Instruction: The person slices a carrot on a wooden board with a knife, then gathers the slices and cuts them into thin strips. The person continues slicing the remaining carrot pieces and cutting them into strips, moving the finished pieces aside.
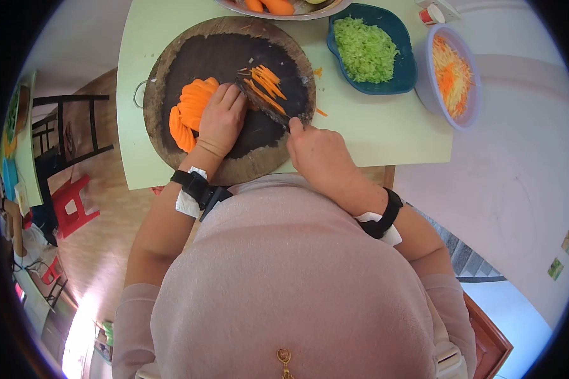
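Observation:
On a round wooden chopping board [171, 57] with a dark, worn middle lie overlapping carrot slices [195, 104] at the left and thin carrot strips [267, 79] at the right. My right hand [322, 151] is closed round the handle of a knife [265, 104], whose dark blade slants up and left between the slices and the strips. My left hand [224, 120] presses on the right end of the carrot slices, its fingers curled together beside the blade tip.
A metal bowl [310, 12] with whole carrots stands behind the board. To the right are a dark green basin [408, 72] of shredded green vegetable, a lilac bowl [430, 95] of orange and pale shreds, and a small red-and-white cup [431, 15]. A red stool [73, 205] stands left.

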`<action>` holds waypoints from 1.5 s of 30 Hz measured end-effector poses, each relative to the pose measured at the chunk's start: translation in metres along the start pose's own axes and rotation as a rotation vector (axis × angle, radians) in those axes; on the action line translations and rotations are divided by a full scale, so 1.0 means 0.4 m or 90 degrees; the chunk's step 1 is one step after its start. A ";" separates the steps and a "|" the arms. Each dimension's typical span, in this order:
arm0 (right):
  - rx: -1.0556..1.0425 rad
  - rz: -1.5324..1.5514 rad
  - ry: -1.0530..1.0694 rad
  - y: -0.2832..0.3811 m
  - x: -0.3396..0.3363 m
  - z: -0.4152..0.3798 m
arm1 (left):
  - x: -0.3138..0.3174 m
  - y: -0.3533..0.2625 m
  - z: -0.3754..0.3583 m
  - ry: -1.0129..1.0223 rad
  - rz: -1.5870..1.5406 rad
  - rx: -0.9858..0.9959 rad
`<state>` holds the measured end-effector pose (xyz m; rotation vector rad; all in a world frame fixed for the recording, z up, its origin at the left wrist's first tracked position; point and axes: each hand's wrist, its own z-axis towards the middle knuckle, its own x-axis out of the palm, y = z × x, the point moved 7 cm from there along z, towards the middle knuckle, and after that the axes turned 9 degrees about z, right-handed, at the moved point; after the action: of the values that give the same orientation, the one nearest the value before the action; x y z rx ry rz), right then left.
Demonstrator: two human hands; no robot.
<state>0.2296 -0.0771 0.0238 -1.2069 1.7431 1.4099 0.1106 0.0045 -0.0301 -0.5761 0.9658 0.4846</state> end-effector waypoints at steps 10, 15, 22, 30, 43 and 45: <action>-0.022 0.043 -0.031 0.007 0.007 0.091 | 0.009 0.005 -0.005 0.003 0.003 -0.001; 0.010 0.066 -0.045 -0.036 -0.018 0.066 | 0.006 0.002 0.000 -0.019 0.004 0.001; -0.031 0.021 -0.002 -0.018 -0.021 -0.003 | -0.003 -0.001 0.000 -0.009 -0.001 0.003; -0.029 0.007 0.011 0.003 -0.021 -0.012 | -0.002 0.002 -0.003 0.000 0.001 0.001; -0.031 0.042 -0.026 0.025 0.012 0.053 | 0.004 0.005 -0.007 0.016 0.002 -0.009; -0.048 0.040 -0.042 0.021 0.015 0.062 | 0.009 0.005 -0.012 0.027 0.008 -0.010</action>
<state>0.2172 -0.0549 0.0156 -1.1403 1.7103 1.5473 0.1080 0.0033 -0.0358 -0.5967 1.0071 0.4930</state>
